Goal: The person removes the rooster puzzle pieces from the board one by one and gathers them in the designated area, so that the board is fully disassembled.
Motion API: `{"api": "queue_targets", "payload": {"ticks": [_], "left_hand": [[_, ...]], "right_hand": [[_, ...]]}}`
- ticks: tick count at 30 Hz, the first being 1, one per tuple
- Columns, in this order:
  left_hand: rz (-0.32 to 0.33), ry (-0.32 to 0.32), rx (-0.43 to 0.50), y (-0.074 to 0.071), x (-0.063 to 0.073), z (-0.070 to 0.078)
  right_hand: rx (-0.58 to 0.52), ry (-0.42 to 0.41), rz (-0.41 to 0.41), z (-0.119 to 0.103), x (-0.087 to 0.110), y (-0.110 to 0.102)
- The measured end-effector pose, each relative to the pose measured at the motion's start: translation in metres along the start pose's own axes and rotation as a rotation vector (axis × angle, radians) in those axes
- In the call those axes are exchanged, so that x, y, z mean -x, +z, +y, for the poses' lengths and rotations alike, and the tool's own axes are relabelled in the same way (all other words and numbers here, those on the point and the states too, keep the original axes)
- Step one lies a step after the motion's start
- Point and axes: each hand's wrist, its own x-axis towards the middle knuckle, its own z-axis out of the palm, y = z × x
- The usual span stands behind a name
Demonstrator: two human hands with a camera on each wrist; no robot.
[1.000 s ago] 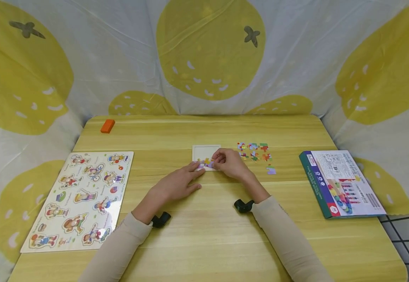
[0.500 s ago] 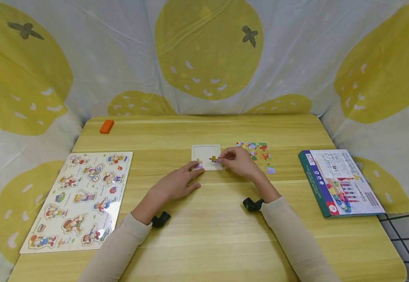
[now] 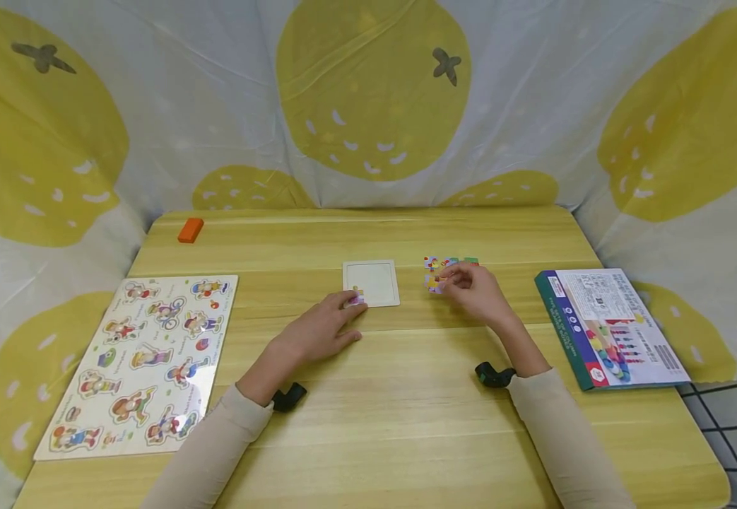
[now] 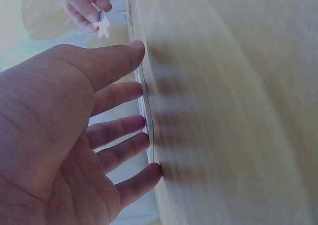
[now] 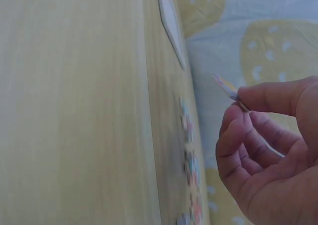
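My left hand [image 3: 317, 329] rests at the near left corner of a small square puzzle tray [image 3: 377, 279]. Its fingers are fairly straight, and in the left wrist view their tips touch the tray's edge. A jigsaw piece [image 3: 357, 294] lies in that corner beside the fingertips, partly covered. My right hand [image 3: 479, 291] is right of the tray, over the loose jigsaw pieces [image 3: 432, 262]. In the right wrist view, thumb and index finger pinch one jigsaw piece [image 5: 227, 88], raised off the table. The hand hides several of the loose pieces in the head view.
A wooden picture board [image 3: 145, 360] with figures lies on the left of the table. An orange block [image 3: 191, 230] sits at the back left. On the right lies a flat box [image 3: 610, 329]. A fruit-print curtain [image 3: 368, 191] surrounds the table's back and sides.
My right hand lifted a jigsaw piece out of the tray and carried it right, to the loose pieces. The left hand stayed at the tray's corner.
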Motion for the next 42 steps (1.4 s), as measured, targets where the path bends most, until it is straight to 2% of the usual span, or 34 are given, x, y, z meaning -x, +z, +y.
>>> {"api": "queue_targets", "payload": {"ticks": [7,15,21,32,42], "left_hand": [[0.006,0.007,0.013,0.003,-0.001,-0.002],[0.003,0.003,0.018,0.002,0.000,-0.002],[-0.004,-0.006,0.024,0.001,0.000,-0.002],[0.010,0.004,0.022,0.002,0.000,-0.004],[-0.007,-0.003,0.021,0.001,0.001,-0.004]], "right_hand": [[-0.004,0.041,0.002,0.014,0.010,-0.023],[0.036,0.073,-0.051,0.027,0.013,-0.037],[0.079,0.099,-0.069,0.033,0.011,-0.036],[0.240,0.056,-0.046,0.035,0.007,-0.027],[0.281,0.053,-0.046,0.036,0.003,-0.028]]}}
